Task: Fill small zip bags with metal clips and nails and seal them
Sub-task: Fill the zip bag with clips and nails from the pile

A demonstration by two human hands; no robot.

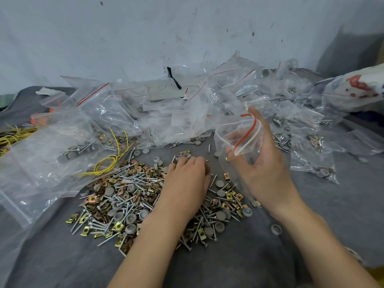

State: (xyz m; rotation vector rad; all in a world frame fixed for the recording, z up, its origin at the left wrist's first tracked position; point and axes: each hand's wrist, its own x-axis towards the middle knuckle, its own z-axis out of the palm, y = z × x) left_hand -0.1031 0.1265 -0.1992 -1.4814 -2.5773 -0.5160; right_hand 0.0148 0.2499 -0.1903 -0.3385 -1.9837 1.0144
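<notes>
A heap of brass-coloured metal clips, silver nails and grey round caps (124, 200) lies on the grey cloth in front of me. My left hand (187, 183) lies palm down on the far part of the heap, fingertips curled into the loose parts; whether it holds anything is hidden. My right hand (264, 163) holds a small clear zip bag (239, 138) with a red seal line, its mouth spread open and lifted above the heap's right side.
Many clear zip bags (187, 109), some filled, pile up along the back against the wall. Larger bags (41, 163) lie at the left with yellow wire ties (112, 159). Filled bags (311, 159) sit at the right. A lone grey cap (276, 229) lies near my right wrist.
</notes>
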